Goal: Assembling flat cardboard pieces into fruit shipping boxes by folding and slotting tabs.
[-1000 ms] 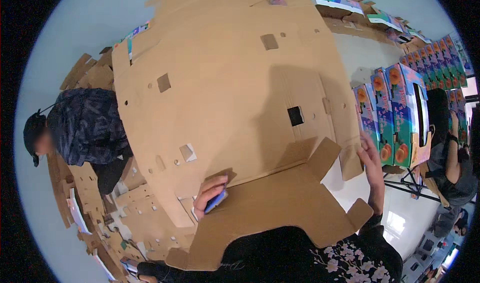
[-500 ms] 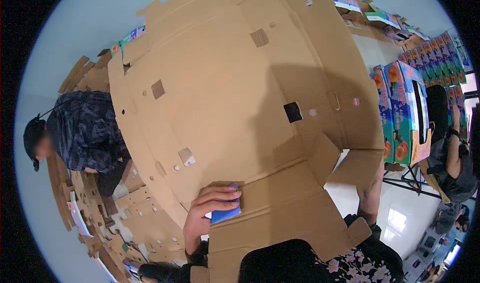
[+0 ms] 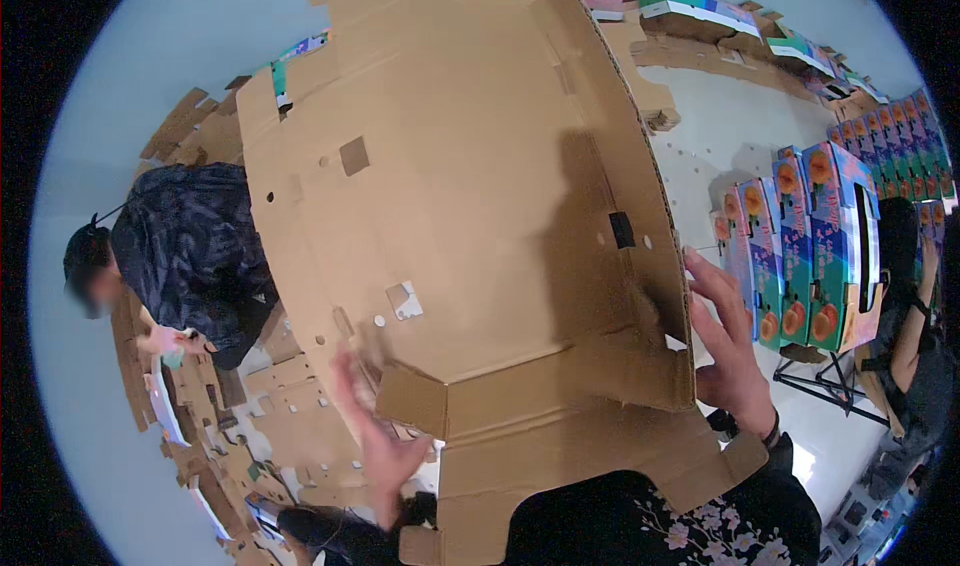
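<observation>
A large sheet of brown cardboard (image 3: pixel 450 216), a partly folded box blank with square and round cutouts, fills the middle of the view. Its right side wall (image 3: pixel 635 156) stands up along a crease, and the near strip is bent upward too. My right hand (image 3: pixel 735 361) is open, its fingers apart against the outside of that wall near the front corner. At the near left corner my left hand (image 3: pixel 380 451) is open and somewhat blurred, thumb and fingers spread beside a small folded flap (image 3: pixel 412 402). Contact between the left fingers and the board is unclear.
Colourful fruit-printed boxes (image 3: pixel 825 246) stand in a row on a black-legged stand (image 3: pixel 830 391) at the right. A person in dark clothing (image 3: pixel 195 256) bends at the left among flat cardboard pieces (image 3: pixel 305 426). Another person's arm (image 3: pixel 915 331) shows at far right.
The right wall and near corner flaps have folded up. My left hand let go of the blue piece at the near edge and moved left; my right hand came into view outside the right wall.
</observation>
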{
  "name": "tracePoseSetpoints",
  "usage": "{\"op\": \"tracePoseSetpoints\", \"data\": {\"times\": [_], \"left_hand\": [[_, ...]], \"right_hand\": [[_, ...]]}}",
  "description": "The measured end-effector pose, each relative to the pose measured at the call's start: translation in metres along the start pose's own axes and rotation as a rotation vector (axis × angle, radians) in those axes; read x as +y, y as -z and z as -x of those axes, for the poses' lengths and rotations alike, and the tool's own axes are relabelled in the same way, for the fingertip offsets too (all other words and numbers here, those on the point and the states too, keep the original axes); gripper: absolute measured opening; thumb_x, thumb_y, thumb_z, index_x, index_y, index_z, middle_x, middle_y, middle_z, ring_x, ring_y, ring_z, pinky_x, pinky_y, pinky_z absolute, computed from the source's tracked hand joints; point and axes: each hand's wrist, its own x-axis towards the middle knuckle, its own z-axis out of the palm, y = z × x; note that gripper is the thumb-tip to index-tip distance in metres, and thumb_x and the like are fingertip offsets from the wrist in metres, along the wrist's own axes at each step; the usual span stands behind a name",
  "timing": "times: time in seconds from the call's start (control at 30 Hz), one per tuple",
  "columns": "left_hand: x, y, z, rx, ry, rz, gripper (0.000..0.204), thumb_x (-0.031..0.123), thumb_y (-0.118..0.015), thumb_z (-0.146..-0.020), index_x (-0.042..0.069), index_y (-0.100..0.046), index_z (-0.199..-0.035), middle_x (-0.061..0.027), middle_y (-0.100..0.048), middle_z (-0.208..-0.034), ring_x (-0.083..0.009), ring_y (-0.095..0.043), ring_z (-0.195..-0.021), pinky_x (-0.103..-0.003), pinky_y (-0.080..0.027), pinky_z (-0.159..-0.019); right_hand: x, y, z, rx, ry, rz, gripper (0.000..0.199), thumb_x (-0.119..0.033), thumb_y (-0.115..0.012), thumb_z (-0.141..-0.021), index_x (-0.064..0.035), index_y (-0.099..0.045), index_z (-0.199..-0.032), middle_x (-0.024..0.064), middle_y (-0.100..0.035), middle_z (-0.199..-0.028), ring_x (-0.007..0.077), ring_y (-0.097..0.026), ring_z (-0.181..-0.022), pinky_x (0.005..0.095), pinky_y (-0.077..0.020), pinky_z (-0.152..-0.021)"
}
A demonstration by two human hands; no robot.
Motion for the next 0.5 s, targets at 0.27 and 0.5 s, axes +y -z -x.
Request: {"op": "tracePoseSetpoints", "data": {"times": [0.27,0.5], "left_hand": [[-0.101,0.077,0.068,0.093,0.75,0.509,0.087,0.039,-0.062,-0.101,-0.002,-0.016,-0.162,-0.0213,-0.024,-0.166,-0.0301,-0.022,-0.155,-0.044,-0.021,-0.125],[-0.084,0.094,0.092,0.118,0.325,1.15,0.099,0.02,-0.069,-0.081,-0.003,-0.017,-0.162,-0.0253,-0.041,-0.155,-0.0385,-0.054,-0.133,-0.049,-0.041,-0.113]], "right_hand": [[-0.015,0.015,-0.014,-0.251,-0.056,0.174,0.086,0.003,-0.082,-0.062,-0.0284,-0.062,-0.139,0.013,-0.047,-0.157,0.0323,-0.064,-0.113,0.0379,-0.0578,-0.085],[-0.016,0.016,-0.01,-0.114,0.007,0.229,0.08,-0.001,-0.08,-0.062,-0.0287,-0.066,-0.136,0.0131,-0.055,-0.151,0.0278,-0.07,-0.092,0.0383,-0.0596,-0.081]]}}
